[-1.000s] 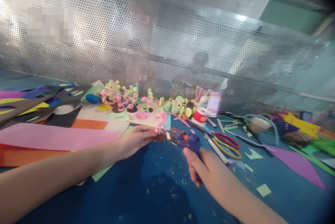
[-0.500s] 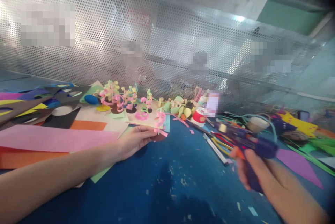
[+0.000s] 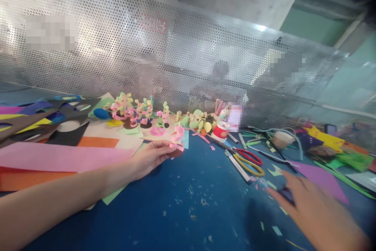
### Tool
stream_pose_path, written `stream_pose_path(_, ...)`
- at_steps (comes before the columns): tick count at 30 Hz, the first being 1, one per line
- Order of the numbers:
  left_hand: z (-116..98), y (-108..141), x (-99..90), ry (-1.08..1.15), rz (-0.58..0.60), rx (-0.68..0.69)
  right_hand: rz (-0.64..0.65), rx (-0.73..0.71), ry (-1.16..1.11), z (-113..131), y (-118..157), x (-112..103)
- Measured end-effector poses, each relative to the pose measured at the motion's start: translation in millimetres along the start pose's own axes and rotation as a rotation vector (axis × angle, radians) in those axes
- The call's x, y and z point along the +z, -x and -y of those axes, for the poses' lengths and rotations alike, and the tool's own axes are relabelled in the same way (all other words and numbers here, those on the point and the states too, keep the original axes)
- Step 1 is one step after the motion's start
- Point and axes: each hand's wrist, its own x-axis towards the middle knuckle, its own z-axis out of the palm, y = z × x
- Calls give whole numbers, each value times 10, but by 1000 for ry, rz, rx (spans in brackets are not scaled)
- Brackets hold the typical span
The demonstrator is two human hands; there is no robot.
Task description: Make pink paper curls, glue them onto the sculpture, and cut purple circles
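My left hand (image 3: 152, 155) is closed, pinching a small paper craft (image 3: 177, 138) made of curled pink strips on a brown base. Over the right side of the table, my right hand (image 3: 314, 204) is blurred by motion. A dark blue part of the glue gun (image 3: 286, 194) shows between its thumb and fingers; the hand hides the remainder. Beyond the right hand lie scissors with red and yellow handles (image 3: 249, 163) and a white utility knife (image 3: 239, 167). Paper scraps are scattered around them.
Behind my left hand stand several curled-paper crafts (image 3: 133, 116) on round bases. Pink paper (image 3: 58, 157) and other coloured sheets cover the left side. A red and white cup (image 3: 220, 131) stands near the perforated metal panel (image 3: 188, 47). Purple paper (image 3: 323, 180) lies at right.
My right hand has turned and dropped lower, so the glue gun, plainly visible before, is now mostly hidden. The scissors behind it have come into full view. My left hand keeps its pinch.
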Motion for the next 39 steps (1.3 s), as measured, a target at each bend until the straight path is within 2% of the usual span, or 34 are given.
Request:
stream_pose_path(3, 7, -1, -8, -17, 10, 5, 231, -268, -223, 906, -182, 114)
stream_pose_path(4, 11, -3, -12, -12, 14, 11, 267, -329, -291, 1155, -246, 191)
stream_pose_path(6, 23, -12, -21, 17, 19, 25, 248, -420, -393, 1512, -374, 372)
stream_pose_path(8, 37, -24, -30, 60, 18, 32, 249, -414, -487, 1691, -497, 545)
stream_pose_path(11, 54, -38, -39, 105, 10, 21, 324, -365, -627, 1750, -633, 715)
stream_pose_path(16, 60, -43, -38, 126, 27, 26, 372, -359, -678, 1731, -680, 811)
stream_pose_path(24, 37, -10, -24, 128, 60, 51, 323, -389, -748, 1691, -682, 919)
stream_pose_path(30, 43, -12, -23, 132, -26, 24, 261, -370, -847, 1639, -742, 1072)
stream_pose_path(35, 73, -27, -46, 145, -35, 46, 289, -329, -930, 1637, -772, 1096)
stream_pose_path(39, 67, -29, -30, 163, -29, 42, 338, -213, -1068, 1586, -807, 1164)
